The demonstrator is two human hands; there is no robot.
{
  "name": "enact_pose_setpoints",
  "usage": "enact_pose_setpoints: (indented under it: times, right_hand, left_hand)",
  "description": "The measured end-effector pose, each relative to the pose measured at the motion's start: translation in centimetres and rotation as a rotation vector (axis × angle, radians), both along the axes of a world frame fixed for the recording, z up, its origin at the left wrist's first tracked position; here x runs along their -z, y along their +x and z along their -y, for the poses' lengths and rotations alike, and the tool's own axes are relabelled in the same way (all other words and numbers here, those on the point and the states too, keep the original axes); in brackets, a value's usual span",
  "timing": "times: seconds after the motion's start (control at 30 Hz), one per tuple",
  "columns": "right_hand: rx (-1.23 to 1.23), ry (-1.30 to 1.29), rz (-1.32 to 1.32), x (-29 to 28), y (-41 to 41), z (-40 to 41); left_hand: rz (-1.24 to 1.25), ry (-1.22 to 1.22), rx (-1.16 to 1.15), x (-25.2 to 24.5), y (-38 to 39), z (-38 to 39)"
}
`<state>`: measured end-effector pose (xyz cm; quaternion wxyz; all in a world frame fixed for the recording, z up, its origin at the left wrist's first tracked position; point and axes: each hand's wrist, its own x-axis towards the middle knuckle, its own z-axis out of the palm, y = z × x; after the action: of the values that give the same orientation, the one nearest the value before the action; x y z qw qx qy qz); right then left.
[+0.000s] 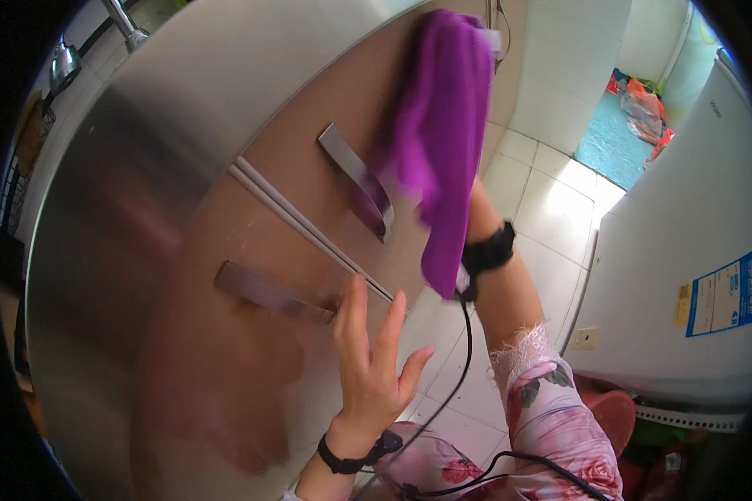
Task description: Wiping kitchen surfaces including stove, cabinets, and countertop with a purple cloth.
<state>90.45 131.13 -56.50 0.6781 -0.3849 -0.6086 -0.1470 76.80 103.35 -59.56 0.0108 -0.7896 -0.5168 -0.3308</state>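
A purple cloth [448, 138] hangs over my right hand and hides its fingers; only the wrist with a black strap shows below it. The cloth lies against or just over a brown glossy cabinet door [376, 81]. One curved metal handle [357, 178] is left of the cloth, on the same door. My left hand [376, 357], fingers spread and holding nothing, is by the lower end of a second metal handle [269, 294] on the neighbouring door. Whether its fingertips touch the door cannot be told. A metal strip [313, 232] runs between the doors.
A stainless steel countertop [163, 113] curves along the upper left, with a chrome faucet [66, 66] beyond. A white refrigerator [664, 250] stands at the right over a tiled floor [539, 188]. Plastic bags [642, 109] lie at the back. Black cables [467, 351] run from the wrists.
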Motion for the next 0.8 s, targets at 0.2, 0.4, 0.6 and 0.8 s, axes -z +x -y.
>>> enact_pose_setpoints:
  times: [0.2, 0.4, 0.6, 0.8]
  right_hand:
    - [0.288, -0.364, 0.336, 8.4, 5.6, -4.0]
    - [0.197, -1.131, 0.922, 30.9, 7.4, -0.4]
    - [0.425, -0.403, 0.449, 19.9, 10.1, -5.7]
    - [0.046, 0.058, 0.177, -1.9, 5.8, -4.7]
  left_hand:
    - [0.057, -0.132, 0.079, 2.3, 0.5, 0.0]
    - [0.131, -0.186, 0.169, 4.4, 2.8, -0.3]
    - [0.148, -0.227, 0.12, 5.3, -0.6, 2.4]
    - [0.182, -0.259, 0.063, 4.9, -3.2, 5.9]
